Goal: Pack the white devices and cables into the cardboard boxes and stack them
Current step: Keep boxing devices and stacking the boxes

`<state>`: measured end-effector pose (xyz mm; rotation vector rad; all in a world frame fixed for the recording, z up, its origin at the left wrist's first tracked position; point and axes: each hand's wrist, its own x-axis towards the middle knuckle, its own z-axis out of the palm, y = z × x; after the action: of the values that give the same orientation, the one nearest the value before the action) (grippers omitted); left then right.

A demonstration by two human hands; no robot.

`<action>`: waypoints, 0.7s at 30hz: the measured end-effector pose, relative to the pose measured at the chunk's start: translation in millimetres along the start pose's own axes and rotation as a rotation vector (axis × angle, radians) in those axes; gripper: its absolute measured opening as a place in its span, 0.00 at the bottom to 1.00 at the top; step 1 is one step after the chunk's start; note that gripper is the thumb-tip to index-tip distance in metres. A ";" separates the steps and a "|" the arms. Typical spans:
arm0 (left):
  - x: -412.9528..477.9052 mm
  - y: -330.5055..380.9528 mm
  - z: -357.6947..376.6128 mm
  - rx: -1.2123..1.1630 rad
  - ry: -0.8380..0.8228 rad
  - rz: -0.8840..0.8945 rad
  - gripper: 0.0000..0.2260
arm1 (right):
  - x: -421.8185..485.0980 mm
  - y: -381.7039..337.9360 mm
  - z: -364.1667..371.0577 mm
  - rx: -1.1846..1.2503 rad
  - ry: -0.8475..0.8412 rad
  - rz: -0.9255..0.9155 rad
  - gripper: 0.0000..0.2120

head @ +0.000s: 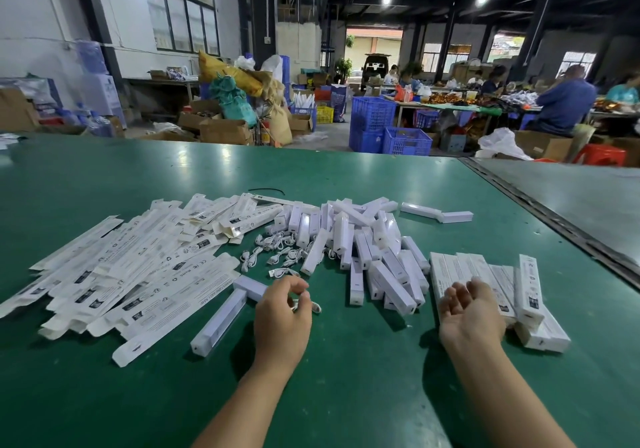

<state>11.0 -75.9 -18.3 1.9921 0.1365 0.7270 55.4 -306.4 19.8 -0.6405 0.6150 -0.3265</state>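
Note:
Flat unfolded white boxes [114, 274] lie spread over the left of the green table [346, 378]. A heap of white bar-shaped devices [363, 246] sits in the middle, with small coiled white cables [277, 257] at its left foot. My left hand [282, 319] pinches one white cable [313, 306] between thumb and fingers. One white device [221, 323] lies just left of that hand. My right hand [471, 312] hovers with loosely curled fingers, holding nothing, beside the packed boxes [526, 295] stacked at the right.
A black cable tie [266, 191] lies beyond the flat boxes. A seam [554, 219] separates this table from a grey one at right. Blue crates [388, 128], cartons and seated workers [561, 101] fill the hall behind.

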 end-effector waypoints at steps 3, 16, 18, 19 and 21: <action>6.3 -3.3 -4.4 0.280 0.172 0.020 0.10 | -3.6 7.6 0.8 -0.047 -0.014 -0.004 0.07; 42.6 -16.6 -16.6 0.601 0.036 0.000 0.13 | -26.2 46.1 -7.1 -1.028 -0.502 -0.663 0.10; 61.5 -24.6 -32.8 0.781 -0.031 0.003 0.17 | -25.0 48.0 -7.7 -1.054 -0.539 -0.680 0.10; 70.9 -28.9 -42.1 0.871 -0.061 -0.018 0.19 | -24.3 49.3 -8.2 -1.070 -0.555 -0.697 0.10; 89.0 -36.6 -60.0 1.002 -0.141 -0.166 0.24 | -24.5 52.0 -8.8 -1.105 -0.583 -0.736 0.12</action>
<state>58.2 23.0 10.9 2.9154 0.6792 0.4238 35.9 -259.6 -8.6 -1.9580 -0.0955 -0.4408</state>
